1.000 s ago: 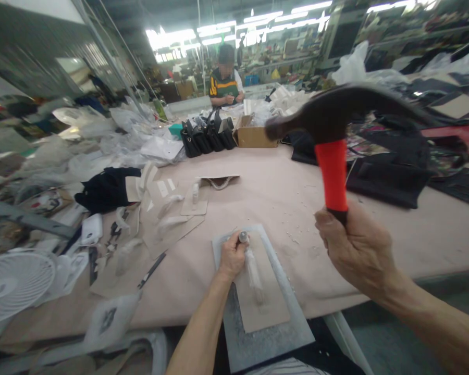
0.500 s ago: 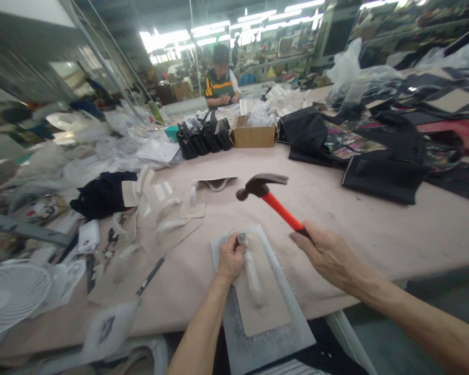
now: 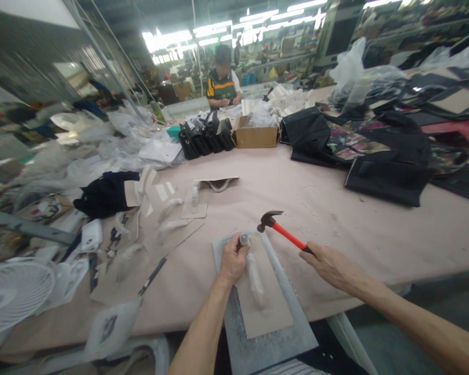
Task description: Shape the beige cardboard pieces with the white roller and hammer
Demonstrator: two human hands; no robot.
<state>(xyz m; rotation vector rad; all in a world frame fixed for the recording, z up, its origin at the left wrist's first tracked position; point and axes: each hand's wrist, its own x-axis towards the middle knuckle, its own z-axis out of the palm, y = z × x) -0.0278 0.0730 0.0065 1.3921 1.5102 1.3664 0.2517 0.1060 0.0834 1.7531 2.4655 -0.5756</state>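
Observation:
My right hand (image 3: 330, 264) is wrapped round the black grip of a claw hammer (image 3: 288, 235) with an orange handle. Its dark head hangs just right of and slightly above my left hand (image 3: 233, 259). Between the fingers of that left hand stands a short metal cylinder like a punch (image 3: 244, 239), its round top facing up; its lower end is hidden. Beneath lies a beige panel (image 3: 277, 312) with a plastic-wrapped handle strip (image 3: 256, 284) along its middle. The panel rests on a grey slab (image 3: 234, 349) at the table's near edge.
Left on the table (image 3: 289, 177) lie a similar beige panel (image 3: 199, 209), a dark pen-like tool (image 3: 153, 275) and a white fan (image 3: 15, 294). Black bags (image 3: 205, 140), a cardboard box (image 3: 257, 137) and dark bag pieces (image 3: 386, 179) line the back. A person (image 3: 222, 83) sits beyond.
The hammer has come down and its head is now nearer the metal punch. My left hand keeps its grip on the punch. The view has shifted slightly.

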